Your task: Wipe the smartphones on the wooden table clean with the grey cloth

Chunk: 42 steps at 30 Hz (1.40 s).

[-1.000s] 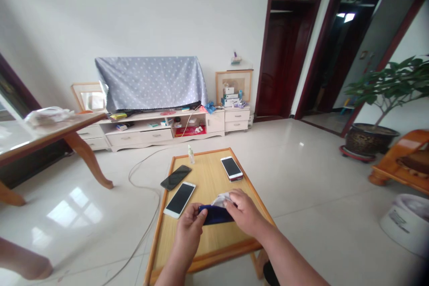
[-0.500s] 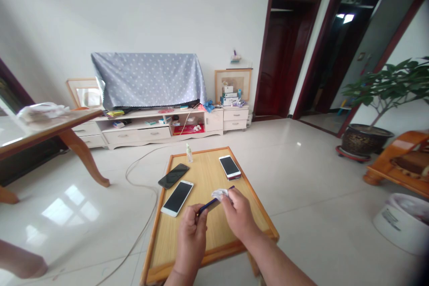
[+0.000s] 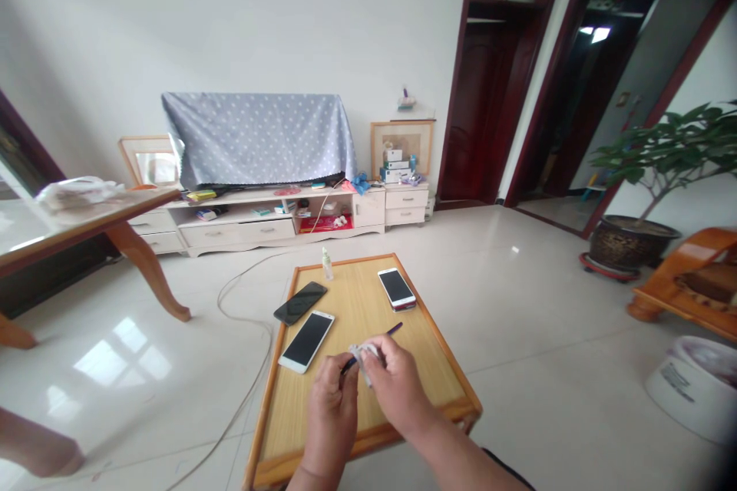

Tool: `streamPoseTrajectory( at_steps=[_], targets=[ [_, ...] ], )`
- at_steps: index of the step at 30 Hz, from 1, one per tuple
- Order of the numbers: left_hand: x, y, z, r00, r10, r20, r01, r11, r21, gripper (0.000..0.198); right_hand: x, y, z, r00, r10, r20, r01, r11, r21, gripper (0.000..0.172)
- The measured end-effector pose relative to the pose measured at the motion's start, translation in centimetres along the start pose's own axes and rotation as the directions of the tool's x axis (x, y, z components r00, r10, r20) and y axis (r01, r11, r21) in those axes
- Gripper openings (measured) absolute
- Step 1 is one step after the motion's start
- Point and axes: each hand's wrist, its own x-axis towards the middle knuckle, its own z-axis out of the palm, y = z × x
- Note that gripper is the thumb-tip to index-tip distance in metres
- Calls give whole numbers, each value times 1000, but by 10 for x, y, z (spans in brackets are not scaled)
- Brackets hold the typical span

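A slim dark blue phone (image 3: 394, 328), seen nearly edge-on, is held slantwise above the wooden tray table (image 3: 361, 299). My left hand (image 3: 332, 406) pinches its near left end between thumb and fingers. Bunched in my right hand (image 3: 400, 380) is a white cloth (image 3: 365, 360), wrapped over the phone's edge close to my left fingers. A white phone (image 3: 307, 341) and a black phone (image 3: 300, 302) lie at the table's left side, screens up. Another white phone (image 3: 397, 288) rests on a dark red phone-like thing at the far right. My right hand hides the phone's middle.
A small clear spray bottle (image 3: 327, 264) stands at the table's far edge. A cable (image 3: 245, 399) runs over the floor on the left. Beyond are a low white cabinet (image 3: 242, 230), a larger wooden table (image 3: 143, 203), a potted plant (image 3: 630, 242) and a white bucket (image 3: 688, 391).
My right hand has slid the white cloth along the phone, leftward and down towards my left hand. My left hand keeps its hold at almost the same spot.
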Motion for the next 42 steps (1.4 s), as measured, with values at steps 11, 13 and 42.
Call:
streamPoseTrajectory(
  at_steps=[11, 13, 42],
  targets=[
    [1, 9, -8, 992, -117, -42, 110, 985, -135, 19, 27, 21, -30, 946, -71, -315, 14, 984, -180, 28],
    [2, 11, -5, 986, -165, -26, 157, 968, -195, 22, 14, 15, -18, 968, -125, -218, 81, 977, -198, 24],
    [1, -3, 6, 787, -559, 260, 499, 329, -802, 39, -4, 16, 10, 929, -368, -22, 258, 691, -675, 15]
  ],
)
